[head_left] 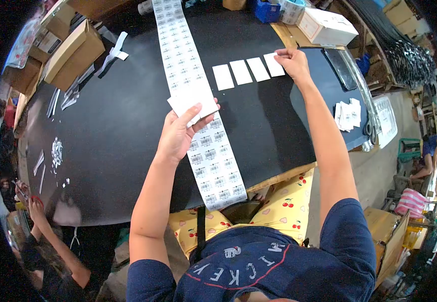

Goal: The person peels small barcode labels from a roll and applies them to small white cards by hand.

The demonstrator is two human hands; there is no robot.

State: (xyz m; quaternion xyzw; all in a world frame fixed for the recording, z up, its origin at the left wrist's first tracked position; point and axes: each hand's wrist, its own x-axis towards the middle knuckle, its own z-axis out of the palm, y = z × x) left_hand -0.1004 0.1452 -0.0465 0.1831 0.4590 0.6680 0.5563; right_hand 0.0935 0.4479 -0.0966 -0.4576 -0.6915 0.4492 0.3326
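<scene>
My left hand (181,132) is closed around white cards (192,104), thumb on top, above a long strip of barcode labels (213,168). That strip runs from the far edge of the black table down to its near edge. To the right, several blank white cards lie in a slanting row, among them a left card (223,77) and a middle card (257,69). At the row's right end my right hand (295,63) pinches the upper corner of the last white card (273,64), which appears to rest on the table.
A pile of white tags (348,115) and scissors (369,130) lie at the right. A white box (327,26) and a blue container (267,11) stand at the back. Cardboard boxes (75,54) and paper scraps (56,152) are on the left, near another person's hands (36,207).
</scene>
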